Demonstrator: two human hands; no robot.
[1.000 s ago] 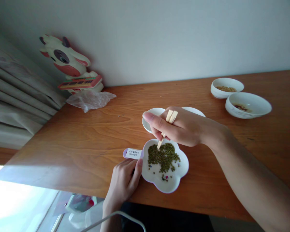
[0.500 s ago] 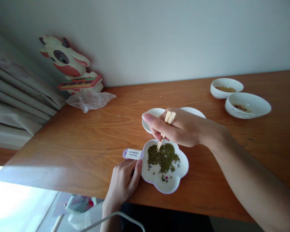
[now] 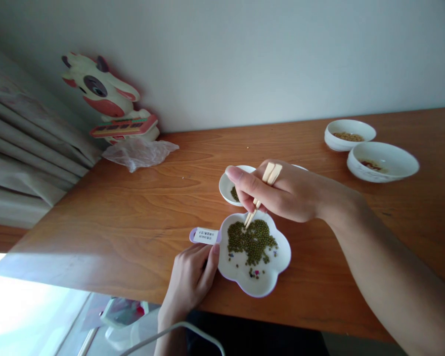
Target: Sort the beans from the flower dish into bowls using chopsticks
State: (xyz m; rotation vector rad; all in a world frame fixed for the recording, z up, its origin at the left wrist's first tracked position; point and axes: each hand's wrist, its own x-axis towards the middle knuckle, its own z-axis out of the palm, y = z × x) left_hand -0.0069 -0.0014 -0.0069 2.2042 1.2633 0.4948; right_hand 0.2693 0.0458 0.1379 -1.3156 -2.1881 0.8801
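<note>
A white flower-shaped dish (image 3: 257,286) with a purple rim and a labelled handle lies near the table's front edge. Green mung beans (image 3: 258,242) cover much of its bottom, thinning towards the front. My left hand (image 3: 193,274) is closed at the dish's left rim beside the handle, thumb on the edge. My right hand (image 3: 287,190) grips wooden chopsticks (image 3: 270,174) above the dish, their tips down at the beans' far edge. Whether a bean is between the tips, I cannot tell. Behind, a small white bowl (image 3: 226,184) containing some green beans is partly covered by my right hand.
Another white rim (image 3: 300,168) shows behind my right hand. At the right stand a bowl of tan pieces (image 3: 332,139) and a bowl of reddish-brown pieces (image 3: 400,165). A clear plastic bag (image 3: 141,154) and cow toy keyboard (image 3: 124,129) sit at the back left.
My right hand and the chopsticks have shifted slightly right and up, uncovering beans in the small bowl behind. My left hand stays at the dish's rim.
</note>
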